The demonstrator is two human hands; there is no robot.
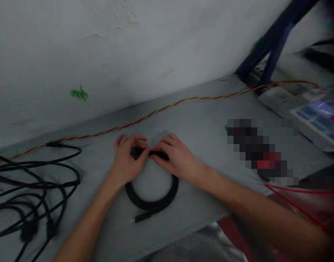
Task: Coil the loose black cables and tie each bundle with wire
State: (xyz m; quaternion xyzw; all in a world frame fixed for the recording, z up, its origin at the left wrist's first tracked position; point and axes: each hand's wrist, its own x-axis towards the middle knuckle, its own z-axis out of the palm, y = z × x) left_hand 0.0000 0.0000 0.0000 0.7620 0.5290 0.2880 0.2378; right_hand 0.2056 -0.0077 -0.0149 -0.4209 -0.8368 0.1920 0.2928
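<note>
A coiled black cable lies in a ring on the grey surface, in the middle of the head view. Its plug end points left at the bottom of the ring. My left hand is closed on the top left of the coil, thumb and fingers round it. My right hand pinches the top right of the same coil. The fingertips of both hands nearly meet at the top of the ring, where a short dark stretch shows between them.
Loose black cables tangle at the left. A twisted red and yellow wire runs along the wall. At the right are a blurred-out dark object, red wires, papers and a blue metal leg.
</note>
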